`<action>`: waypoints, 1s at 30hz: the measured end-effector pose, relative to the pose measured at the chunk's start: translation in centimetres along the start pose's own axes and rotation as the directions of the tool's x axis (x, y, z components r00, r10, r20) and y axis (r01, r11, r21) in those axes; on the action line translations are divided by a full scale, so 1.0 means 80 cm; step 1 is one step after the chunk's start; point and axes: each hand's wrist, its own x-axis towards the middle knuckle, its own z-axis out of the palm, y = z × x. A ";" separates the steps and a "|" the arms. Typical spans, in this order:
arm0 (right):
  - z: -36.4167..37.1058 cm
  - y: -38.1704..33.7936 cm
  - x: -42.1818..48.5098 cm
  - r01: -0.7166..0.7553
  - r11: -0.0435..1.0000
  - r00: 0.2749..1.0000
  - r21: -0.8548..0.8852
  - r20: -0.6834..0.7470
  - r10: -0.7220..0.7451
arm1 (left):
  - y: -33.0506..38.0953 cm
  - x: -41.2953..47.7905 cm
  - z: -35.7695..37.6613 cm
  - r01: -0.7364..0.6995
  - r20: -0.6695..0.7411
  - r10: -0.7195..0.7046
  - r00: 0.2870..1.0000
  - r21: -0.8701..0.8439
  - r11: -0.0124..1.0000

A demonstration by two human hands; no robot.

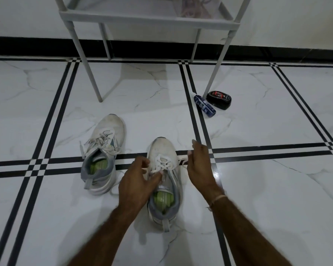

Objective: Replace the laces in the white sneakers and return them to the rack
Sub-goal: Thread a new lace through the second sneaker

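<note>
Two white sneakers with grey collars and green insoles stand on the tiled floor. The right sneaker (162,150) is directly in front of me, threaded with a clean white lace (162,163). My left hand (137,181) pinches the lace's left end beside the tongue. My right hand (199,166) pulls the other lace end out to the right of the shoe. The left sneaker (106,143) sits apart to the left, with a loose greyish lace. The grey rack (148,20) stands behind them against the wall.
A dark blue bottle (204,106) lies on the floor by the rack's front right leg, with a black shoe-polish sponge case (219,99) beside it. A mesh bag with tangled laces (196,6) rests on the rack's shelf. White floor tiles carry black stripes.
</note>
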 end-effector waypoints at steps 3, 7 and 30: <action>0.001 -0.015 0.006 0.107 0.986 0.988 0.128 0.101 -0.120 | -0.004 -0.009 -0.009 -0.136 -0.018 0.138 0.990 0.101 0.986; 0.000 -0.025 -0.002 0.008 0.975 0.986 0.223 0.163 -0.045 | -0.001 -0.004 -0.002 -0.071 0.034 0.074 0.997 -0.085 0.994; 0.038 -0.045 -0.031 0.005 0.996 0.972 0.092 0.235 -0.026 | -0.019 0.007 0.005 0.065 0.083 -0.040 0.996 -0.324 0.944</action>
